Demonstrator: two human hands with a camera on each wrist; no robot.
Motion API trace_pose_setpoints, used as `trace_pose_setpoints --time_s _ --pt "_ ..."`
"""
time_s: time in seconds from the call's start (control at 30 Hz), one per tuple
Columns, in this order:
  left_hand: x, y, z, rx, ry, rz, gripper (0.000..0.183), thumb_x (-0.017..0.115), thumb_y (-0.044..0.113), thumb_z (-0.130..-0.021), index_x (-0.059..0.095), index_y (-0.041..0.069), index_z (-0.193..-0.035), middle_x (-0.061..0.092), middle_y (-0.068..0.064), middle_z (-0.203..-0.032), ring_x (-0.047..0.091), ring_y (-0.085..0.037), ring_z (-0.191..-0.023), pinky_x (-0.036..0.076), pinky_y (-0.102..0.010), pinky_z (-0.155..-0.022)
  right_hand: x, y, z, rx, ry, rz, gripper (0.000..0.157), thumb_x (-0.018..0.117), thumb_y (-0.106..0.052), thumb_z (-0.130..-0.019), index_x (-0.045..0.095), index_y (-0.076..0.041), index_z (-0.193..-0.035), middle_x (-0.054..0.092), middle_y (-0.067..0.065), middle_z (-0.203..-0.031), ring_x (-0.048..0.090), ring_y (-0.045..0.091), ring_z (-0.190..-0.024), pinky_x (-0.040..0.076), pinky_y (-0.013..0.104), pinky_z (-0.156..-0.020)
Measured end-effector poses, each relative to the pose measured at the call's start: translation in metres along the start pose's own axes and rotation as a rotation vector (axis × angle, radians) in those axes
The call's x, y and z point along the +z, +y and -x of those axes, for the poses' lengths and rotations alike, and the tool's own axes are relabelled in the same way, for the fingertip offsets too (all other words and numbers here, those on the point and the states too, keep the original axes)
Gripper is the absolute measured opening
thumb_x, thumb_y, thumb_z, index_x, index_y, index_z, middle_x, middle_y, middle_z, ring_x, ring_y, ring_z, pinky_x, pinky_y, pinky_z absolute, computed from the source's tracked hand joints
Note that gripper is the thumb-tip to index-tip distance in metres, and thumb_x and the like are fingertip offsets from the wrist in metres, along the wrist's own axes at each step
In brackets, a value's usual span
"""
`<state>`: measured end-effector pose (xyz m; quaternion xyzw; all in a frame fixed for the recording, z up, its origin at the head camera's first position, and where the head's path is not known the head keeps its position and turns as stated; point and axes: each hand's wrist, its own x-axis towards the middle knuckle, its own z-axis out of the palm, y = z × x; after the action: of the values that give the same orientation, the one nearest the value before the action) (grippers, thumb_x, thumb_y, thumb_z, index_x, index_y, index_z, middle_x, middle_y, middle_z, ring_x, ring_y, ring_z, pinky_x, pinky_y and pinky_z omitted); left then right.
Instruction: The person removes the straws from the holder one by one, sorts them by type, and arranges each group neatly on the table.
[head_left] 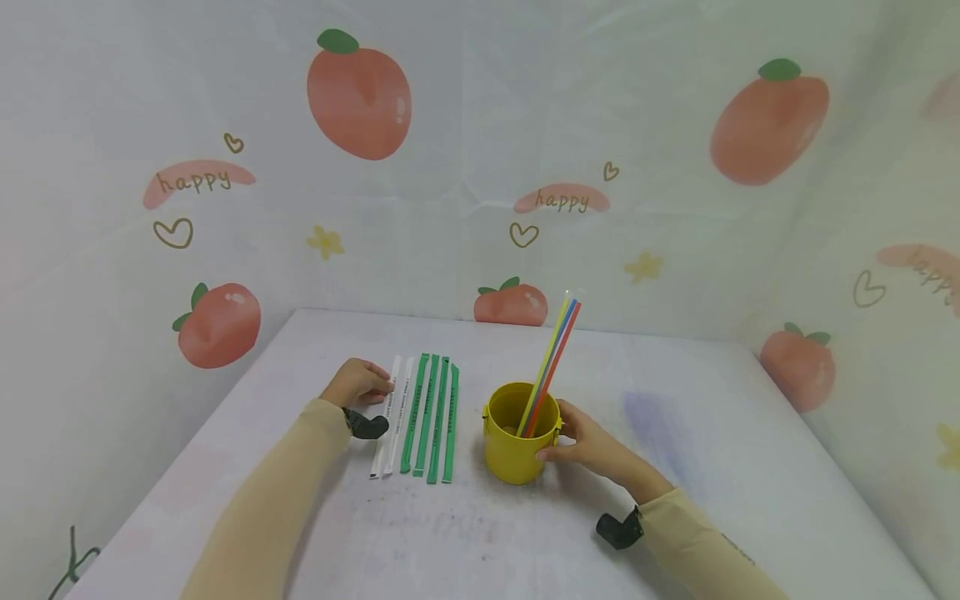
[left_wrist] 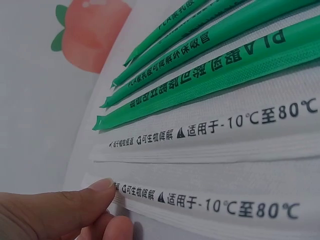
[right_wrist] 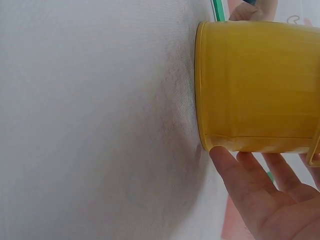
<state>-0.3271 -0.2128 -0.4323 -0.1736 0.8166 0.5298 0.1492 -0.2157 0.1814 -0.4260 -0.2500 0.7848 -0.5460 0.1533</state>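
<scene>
My left hand (head_left: 358,383) pinches the upper end of the outermost white paper-wrapped straw (left_wrist: 215,202), its thumb on top of the wrapper. A second white wrapped straw (left_wrist: 215,132) lies alongside. Several green wrapped straws (head_left: 422,414) lie in a row to the right of the white ones. My right hand (head_left: 592,442) holds the right side of a small yellow bucket (head_left: 513,460), thumb toward the front and fingers round behind. The bucket stands upright on the table. Long yellow, blue and red straws (head_left: 552,362) lean to the right inside it; their lower ends are partly hidden.
The white-covered table (head_left: 480,550) has faint smudges in front of the bucket and a bluish stain (head_left: 652,425) on the right. A white curtain (head_left: 465,108) with printed fruit hangs along the back and sides. A green cord (head_left: 73,562) shows at the lower left.
</scene>
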Motion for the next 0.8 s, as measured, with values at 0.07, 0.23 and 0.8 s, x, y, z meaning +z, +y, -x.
trace_pose_setpoints --time_s 0.07,0.23,0.8 --pt "0.0 -0.0001 -0.0002 -0.005 0.002 0.0 0.024 0.074 0.0 -0.082 0.062 -0.002 -0.103 0.06 -0.005 -0.082 0.057 -0.011 -0.063 0.053 -0.019 -0.057 0.0 0.0005 -0.0002 0.006 0.001 0.002 0.07 0.075 -0.017 -0.085 0.038 -0.002 -0.143 0.044 0.018 -0.144 0.044 0.044 -0.13 0.035 0.062 -0.107" --pt "0.0003 -0.0008 -0.0004 -0.001 -0.002 -0.004 0.024 0.074 -0.001 -0.081 0.061 -0.002 -0.102 0.059 -0.006 -0.082 0.057 -0.011 -0.062 0.053 -0.019 -0.057 -0.0002 0.0012 -0.0005 0.007 0.002 0.002 0.07 0.075 -0.017 -0.085 0.038 -0.003 -0.142 0.044 0.018 -0.144 0.043 0.044 -0.13 0.035 0.062 -0.107" --pt "-0.0004 0.0074 0.008 0.034 -0.033 0.002 0.027 0.069 0.005 -0.088 0.06 -0.002 -0.113 0.06 -0.006 -0.086 0.056 -0.012 -0.069 0.052 -0.018 -0.059 -0.0006 0.0009 -0.0001 0.001 0.009 0.01 0.069 0.075 -0.017 -0.085 0.039 -0.002 -0.142 0.044 0.018 -0.144 0.041 0.045 -0.132 0.03 0.065 -0.108"
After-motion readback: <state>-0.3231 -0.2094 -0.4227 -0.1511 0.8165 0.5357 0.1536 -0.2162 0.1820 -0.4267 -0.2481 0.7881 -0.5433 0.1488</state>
